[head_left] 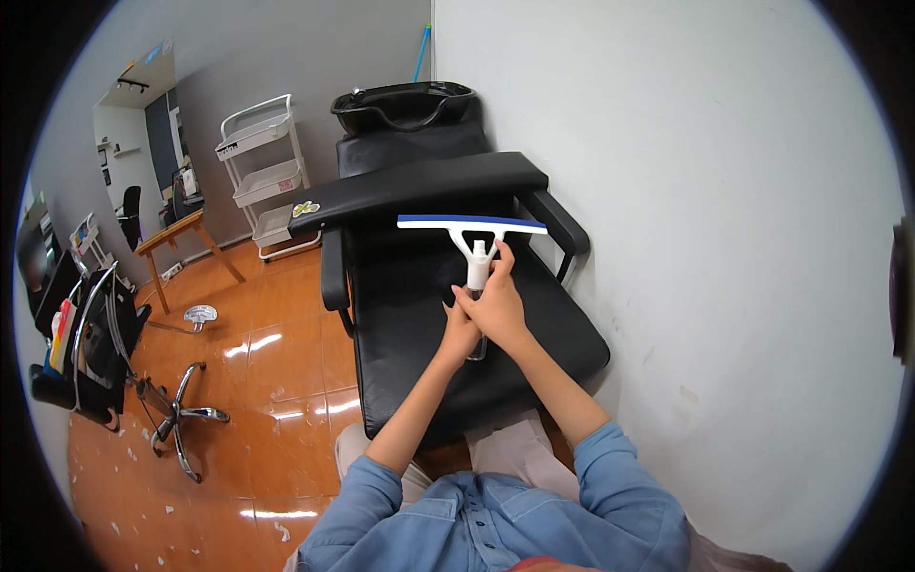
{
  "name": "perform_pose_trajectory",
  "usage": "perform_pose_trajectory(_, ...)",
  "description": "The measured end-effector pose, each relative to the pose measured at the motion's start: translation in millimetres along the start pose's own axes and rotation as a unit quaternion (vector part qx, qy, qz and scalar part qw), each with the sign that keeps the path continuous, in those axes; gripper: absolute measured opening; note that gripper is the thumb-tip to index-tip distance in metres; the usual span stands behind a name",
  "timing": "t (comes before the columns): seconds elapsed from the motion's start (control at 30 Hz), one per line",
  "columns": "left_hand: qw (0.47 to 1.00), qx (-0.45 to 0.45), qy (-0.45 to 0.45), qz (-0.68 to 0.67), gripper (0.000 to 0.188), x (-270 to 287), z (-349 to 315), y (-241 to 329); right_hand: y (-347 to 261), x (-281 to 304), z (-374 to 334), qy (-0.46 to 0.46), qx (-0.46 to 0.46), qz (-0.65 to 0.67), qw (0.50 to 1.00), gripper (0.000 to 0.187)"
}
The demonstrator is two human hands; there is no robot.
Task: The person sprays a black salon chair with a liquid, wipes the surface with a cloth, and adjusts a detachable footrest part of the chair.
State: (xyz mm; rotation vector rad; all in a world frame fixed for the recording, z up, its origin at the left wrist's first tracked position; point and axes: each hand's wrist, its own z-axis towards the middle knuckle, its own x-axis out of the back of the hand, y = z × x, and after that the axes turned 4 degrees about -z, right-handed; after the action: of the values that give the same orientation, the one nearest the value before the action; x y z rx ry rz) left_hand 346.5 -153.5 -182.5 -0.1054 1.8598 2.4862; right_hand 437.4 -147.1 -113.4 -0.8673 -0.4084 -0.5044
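A spray squeegee (472, 226) is held upright in front of me, over the black seat of a shampoo chair (400, 372). It has a wide white head edged with a blue strip, a white nozzle and neck, and a clear bottle as its handle. My right hand (501, 303) is closed round the neck from the right side. Lower down, my left hand (461, 327) is closed against the bottle, its fingers partly hidden by the right hand. The bottle's lower end shows between my wrists.
Across the chair lies a padded black bar (419, 191), with a black wash basin (400, 107) behind it. A white wall (705, 238) stands close on the right. To the left are a tiered white trolley (267, 181), a wheeled chair (176, 415) and a wooden-framed stand (172, 238).
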Motion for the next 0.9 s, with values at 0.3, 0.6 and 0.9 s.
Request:
perform_pose_trajectory(0.3,0.996,-0.021,0.0,-0.087,0.081,21,-43,26,24,39,-8,-0.009,-0.017,0.058,0.998,0.07)
perform_pose_trajectory(0.6,0.985,-0.004,0.067,-0.161,0.053,85,-65,58,75,99,-5,-0.009,-0.099,-0.141,0.985,0.062)
perform_pose_trajectory(0.9,0.984,-0.011,0.095,-0.148,0.054,97,-78,65,83,110,-11,-0.032,-0.107,-0.234,0.966,0.062)
